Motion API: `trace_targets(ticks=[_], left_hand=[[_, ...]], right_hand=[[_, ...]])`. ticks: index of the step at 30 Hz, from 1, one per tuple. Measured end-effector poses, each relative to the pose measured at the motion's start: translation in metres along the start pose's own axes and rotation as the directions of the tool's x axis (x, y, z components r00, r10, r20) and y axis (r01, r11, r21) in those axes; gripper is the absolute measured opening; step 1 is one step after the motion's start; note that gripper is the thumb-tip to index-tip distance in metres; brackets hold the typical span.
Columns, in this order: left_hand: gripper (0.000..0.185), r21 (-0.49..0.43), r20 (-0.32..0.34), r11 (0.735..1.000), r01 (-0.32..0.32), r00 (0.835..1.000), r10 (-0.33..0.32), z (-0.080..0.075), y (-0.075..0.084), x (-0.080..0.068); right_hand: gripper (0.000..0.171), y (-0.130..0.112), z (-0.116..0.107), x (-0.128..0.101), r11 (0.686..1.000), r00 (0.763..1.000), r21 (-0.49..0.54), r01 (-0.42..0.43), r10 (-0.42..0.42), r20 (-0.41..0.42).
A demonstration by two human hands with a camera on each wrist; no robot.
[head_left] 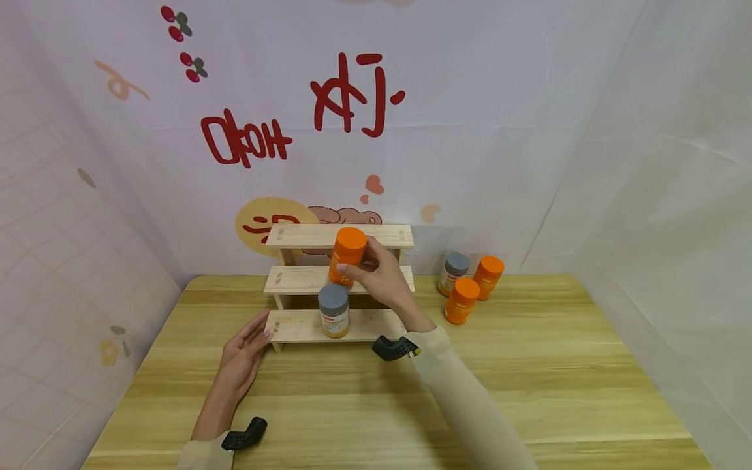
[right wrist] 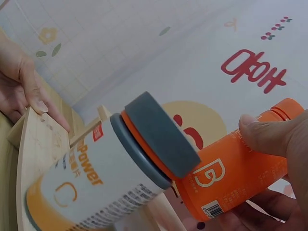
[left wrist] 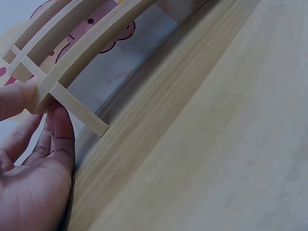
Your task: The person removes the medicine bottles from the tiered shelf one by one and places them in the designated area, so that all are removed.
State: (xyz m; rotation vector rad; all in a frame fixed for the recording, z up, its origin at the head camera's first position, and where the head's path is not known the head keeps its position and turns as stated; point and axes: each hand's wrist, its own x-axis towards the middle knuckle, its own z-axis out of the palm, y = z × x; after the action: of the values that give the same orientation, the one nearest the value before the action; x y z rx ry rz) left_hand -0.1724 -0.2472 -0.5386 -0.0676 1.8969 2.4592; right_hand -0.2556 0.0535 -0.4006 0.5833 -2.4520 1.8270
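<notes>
orange bottle [head_left: 348, 256] near upright in right hand [head_left: 382, 277], cap uppermost, tilted slightly right

Wooden table [head_left: 529, 365] under stepped rack [head_left: 305, 326], bottles [head_left: 464, 287]

Bare desk [head_left: 376, 405] in front of the wooden steps [head_left: 305, 326], grey-lid bottle [head_left: 334, 311] blocking the bottom step's middle, three bottles [head_left: 468, 282] crowded right of the steps
</notes>
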Motion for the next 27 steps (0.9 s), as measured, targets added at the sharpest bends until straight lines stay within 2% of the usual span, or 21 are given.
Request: trace_targets(ticks=[11, 20, 27], left_hand=[[0.068, 0.007, -0.002, 1.0, 0.009, 1.0, -0.009, 0.0, 0.0, 0.0], [0.067, 0.017, 0.012, 1.0, 0.011, 1.0, -0.011, -0.001, -0.001, 0.001], [0.069, 0.005, 0.003, 1.0, 0.004, 1.0, -0.004, -0.001, 0.0, 0.001]], right_hand=[[0.057, 0.005, -0.018, -0.011, 0.999, 0.997, 0.048, -0.002, 0.006, -0.072], [0.057, 0.01, -0.03, -0.021, 0.988, 0.996, 0.153, -0.02, 0.033, -0.083], [0.057, 0.014, -0.042, -0.032, 0.988, 0.995, 0.152, -0.024, 0.038, -0.093]])
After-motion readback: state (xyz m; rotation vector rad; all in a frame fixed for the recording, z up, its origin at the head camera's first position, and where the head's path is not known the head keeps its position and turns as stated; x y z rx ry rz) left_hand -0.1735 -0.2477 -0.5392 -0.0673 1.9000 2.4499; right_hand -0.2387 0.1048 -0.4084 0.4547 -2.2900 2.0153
